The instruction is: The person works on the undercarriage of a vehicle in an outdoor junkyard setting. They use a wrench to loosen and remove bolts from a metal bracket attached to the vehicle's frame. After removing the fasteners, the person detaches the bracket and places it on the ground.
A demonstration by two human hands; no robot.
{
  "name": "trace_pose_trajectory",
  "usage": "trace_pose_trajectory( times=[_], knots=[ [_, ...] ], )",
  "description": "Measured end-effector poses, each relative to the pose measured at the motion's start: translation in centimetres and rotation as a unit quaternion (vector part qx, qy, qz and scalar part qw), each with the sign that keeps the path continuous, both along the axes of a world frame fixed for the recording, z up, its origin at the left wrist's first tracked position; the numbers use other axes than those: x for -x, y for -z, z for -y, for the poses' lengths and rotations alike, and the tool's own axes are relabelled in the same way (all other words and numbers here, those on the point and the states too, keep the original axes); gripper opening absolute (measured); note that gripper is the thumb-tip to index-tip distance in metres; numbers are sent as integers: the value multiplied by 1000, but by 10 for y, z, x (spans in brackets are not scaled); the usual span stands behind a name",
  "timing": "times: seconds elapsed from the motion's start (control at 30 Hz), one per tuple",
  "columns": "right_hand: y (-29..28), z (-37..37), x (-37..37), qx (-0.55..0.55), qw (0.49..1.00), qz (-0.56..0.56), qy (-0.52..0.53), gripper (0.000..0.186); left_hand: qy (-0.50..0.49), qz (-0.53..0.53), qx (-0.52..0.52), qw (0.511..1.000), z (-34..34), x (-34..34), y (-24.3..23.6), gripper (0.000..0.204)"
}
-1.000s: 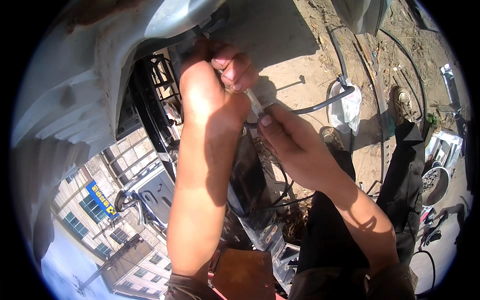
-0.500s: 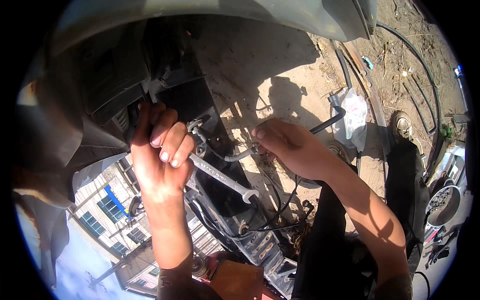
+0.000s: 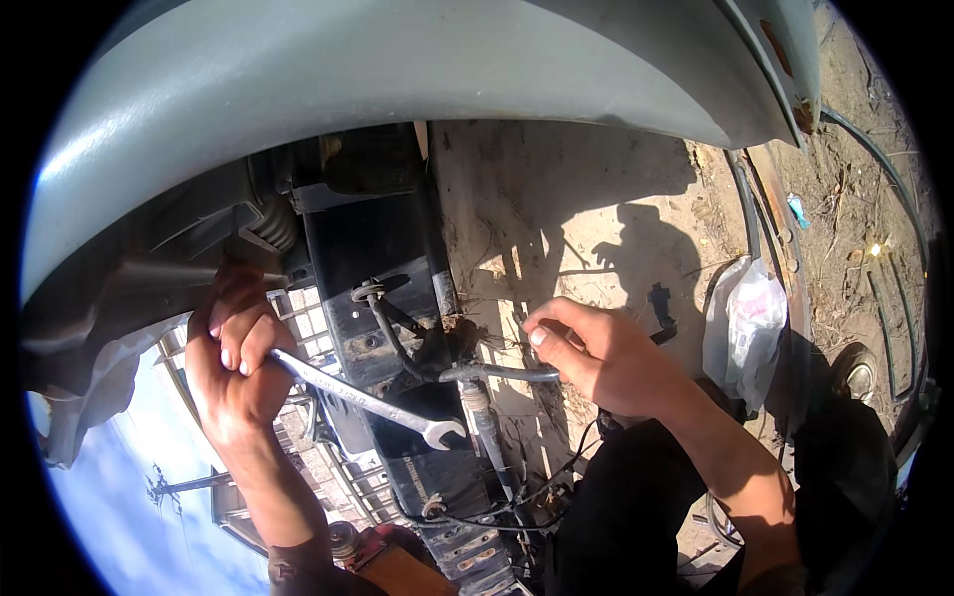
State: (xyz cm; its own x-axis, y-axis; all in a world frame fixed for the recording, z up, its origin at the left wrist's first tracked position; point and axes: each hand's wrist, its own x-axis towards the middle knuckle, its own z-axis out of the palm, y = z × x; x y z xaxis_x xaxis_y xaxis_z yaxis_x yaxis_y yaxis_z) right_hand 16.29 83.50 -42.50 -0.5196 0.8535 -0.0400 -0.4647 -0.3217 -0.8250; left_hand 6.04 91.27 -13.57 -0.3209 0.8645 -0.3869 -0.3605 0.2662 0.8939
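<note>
My left hand (image 3: 238, 363) is closed around one end of a combination wrench (image 3: 363, 397). The wrench's open-ended jaw points down to the right, in front of a black metal frame rail (image 3: 373, 243). The fingertips of this hand reach into shadow beneath a grey body panel (image 3: 397, 70). My right hand (image 3: 611, 358) is closed on a thin grey hose (image 3: 502, 373), its thumb and forefinger uppermost. A dark end of the hose shows beyond the hand. Leftward, the hose runs to a bent metal pipe (image 3: 390, 333) at the rail.
Black cables (image 3: 497, 521) cross the lower rail. A clear plastic bag (image 3: 750, 323) lies on the dirt at right, beside a rusty metal strip (image 3: 780, 223). My dark-trousered leg (image 3: 616, 497) is at lower right. A building and sky show at lower left.
The view has shifted, so the grey panel fills more of the top. My left hand, with the wrench, sits lower and farther left. My right hand remains on the hose.
</note>
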Motion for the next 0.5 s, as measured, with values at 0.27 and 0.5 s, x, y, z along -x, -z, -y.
trace_pose_trajectory(
  times=[0.27,0.5],
  knots=[
    [-2,-38,26,-25,977,-102,-183,34,-73,66,-124,987,2,-20,2,26],
    [3,-7,63,-282,949,-105,-98,25,101,-19,-97,990,21,-25,43,21]
  ],
)
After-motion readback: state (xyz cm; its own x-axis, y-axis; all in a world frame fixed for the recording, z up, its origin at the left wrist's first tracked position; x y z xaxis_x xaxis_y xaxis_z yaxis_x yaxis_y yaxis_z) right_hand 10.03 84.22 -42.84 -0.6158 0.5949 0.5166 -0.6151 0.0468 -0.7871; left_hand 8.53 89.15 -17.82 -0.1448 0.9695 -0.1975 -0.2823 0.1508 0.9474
